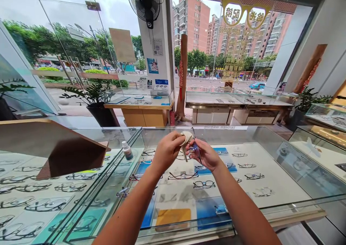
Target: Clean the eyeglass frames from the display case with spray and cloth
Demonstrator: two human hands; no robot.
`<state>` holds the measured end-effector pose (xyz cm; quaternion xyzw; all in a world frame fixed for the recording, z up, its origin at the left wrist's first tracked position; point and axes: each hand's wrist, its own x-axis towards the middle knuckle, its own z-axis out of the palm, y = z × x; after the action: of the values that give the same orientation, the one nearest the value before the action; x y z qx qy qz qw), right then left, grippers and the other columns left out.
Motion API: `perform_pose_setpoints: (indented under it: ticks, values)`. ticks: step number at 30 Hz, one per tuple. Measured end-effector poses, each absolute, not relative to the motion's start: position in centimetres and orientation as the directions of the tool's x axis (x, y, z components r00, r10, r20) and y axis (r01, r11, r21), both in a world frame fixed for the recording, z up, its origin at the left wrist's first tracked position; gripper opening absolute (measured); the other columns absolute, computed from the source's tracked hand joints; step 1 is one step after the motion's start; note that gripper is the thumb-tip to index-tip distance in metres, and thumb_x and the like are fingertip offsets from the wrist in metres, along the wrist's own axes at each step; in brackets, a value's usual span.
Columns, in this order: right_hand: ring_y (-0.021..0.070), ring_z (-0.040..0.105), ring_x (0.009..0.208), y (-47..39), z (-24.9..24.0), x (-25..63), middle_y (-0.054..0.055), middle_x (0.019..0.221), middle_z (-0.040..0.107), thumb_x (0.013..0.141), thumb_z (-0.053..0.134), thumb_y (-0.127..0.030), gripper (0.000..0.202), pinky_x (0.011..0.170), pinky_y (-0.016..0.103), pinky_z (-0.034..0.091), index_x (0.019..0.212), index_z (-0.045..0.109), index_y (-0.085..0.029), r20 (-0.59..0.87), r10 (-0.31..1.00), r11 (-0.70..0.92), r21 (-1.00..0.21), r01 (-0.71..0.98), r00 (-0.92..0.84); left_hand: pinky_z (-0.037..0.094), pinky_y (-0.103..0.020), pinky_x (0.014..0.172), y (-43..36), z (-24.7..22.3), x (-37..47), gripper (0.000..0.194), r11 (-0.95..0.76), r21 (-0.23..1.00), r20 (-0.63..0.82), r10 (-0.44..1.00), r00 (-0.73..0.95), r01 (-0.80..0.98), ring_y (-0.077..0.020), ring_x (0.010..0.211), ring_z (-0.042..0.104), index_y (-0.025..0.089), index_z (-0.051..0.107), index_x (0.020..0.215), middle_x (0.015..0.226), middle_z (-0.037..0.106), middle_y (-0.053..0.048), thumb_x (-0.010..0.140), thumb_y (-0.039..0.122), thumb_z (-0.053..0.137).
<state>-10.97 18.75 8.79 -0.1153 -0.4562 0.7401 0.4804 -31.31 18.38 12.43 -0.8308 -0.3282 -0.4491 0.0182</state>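
Note:
Above the glass display case (pixel 283 204), both of my hands are raised close together. My left hand (pixel 168 149) is closed on a pale cloth (pixel 186 138), which is bunched at the fingertips with a strip hanging down. A pair of glasses (pixel 194 150) with a dark frame is pinched in the fingers of my right hand (pixel 207 154), one lens facing me. The cloth touches or nearly touches the upper left of the glasses. A small white bottle (pixel 127 151) stands upright on the glass to the left of my hands.
Rows of glasses lie inside the case under the glass, some on blue cards (pixel 221 151). A brown angled board (pixel 78 153) rises over the left case. Further back are other display cases (pixel 151 102), a potted plant (pixel 101 111) and a wooden post (pixel 183 68).

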Motion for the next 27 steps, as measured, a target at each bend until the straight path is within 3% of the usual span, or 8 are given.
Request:
perform_pose_setpoints:
  ticks: [5,7,14,19,27]
  values:
    - [0.0166,0.076,0.086,18.6,8.9,-10.9,0.008,0.101,0.075,0.094,0.076,-0.042,0.028,0.07,0.022,0.061,0.1,0.069,-0.016,0.281,0.823,-0.107,-0.776,-0.621,-0.493,0.049,-0.029,0.082,18.4,11.8,-31.1,0.021,-0.616,0.709,0.664,0.747,-0.032,0.344,-0.02,0.089,0.064,0.02,0.068,0.111,0.099,0.07,-0.005,0.099,0.033,0.057]
    - [0.0165,0.076,0.086,18.6,9.0,-10.8,0.007,0.101,0.075,0.095,0.075,-0.042,0.026,0.07,0.022,0.061,0.1,0.069,-0.017,0.278,0.826,-0.104,-0.78,-0.618,-0.49,0.049,-0.028,0.081,18.4,11.6,-30.8,0.027,-0.573,0.784,0.602,0.795,-0.07,0.238,-0.0198,0.089,0.065,0.019,0.067,0.114,0.1,0.071,-0.004,0.099,0.04,0.06]
    - [0.0155,0.076,0.082,18.5,8.9,-11.0,0.007,0.1,0.076,0.096,0.073,-0.04,0.024,0.07,0.022,0.062,0.102,0.068,-0.017,0.264,0.831,-0.115,-0.78,-0.615,-0.49,0.048,-0.028,0.085,17.9,11.1,-29.9,0.027,-0.601,0.753,0.615,0.788,0.039,0.268,-0.0204,0.092,0.065,0.021,0.071,0.117,0.102,0.073,-0.004,0.099,0.038,0.06]
    - [0.0172,0.077,0.083,18.5,8.9,-11.1,0.008,0.099,0.076,0.096,0.073,-0.04,0.026,0.068,0.023,0.061,0.102,0.068,-0.015,0.258,0.823,-0.119,-0.793,-0.597,-0.506,0.047,-0.03,0.089,17.7,11.4,-29.8,0.026,-0.624,0.725,0.615,0.777,0.133,0.292,-0.0213,0.096,0.063,0.02,0.074,0.108,0.104,0.072,-0.005,0.102,0.039,0.055]
    - [0.0178,0.076,0.083,18.3,9.0,-11.1,0.008,0.099,0.075,0.094,0.076,-0.043,0.029,0.066,0.023,0.058,0.1,0.068,-0.016,0.263,0.832,-0.107,-0.787,-0.607,-0.488,0.043,-0.026,0.069,19.2,10.6,-30.3,0.039,-0.416,0.907,0.42,0.903,-0.095,0.061,-0.0161,0.074,0.054,0.017,0.07,0.099,0.084,0.066,-0.002,0.095,0.055,0.061]
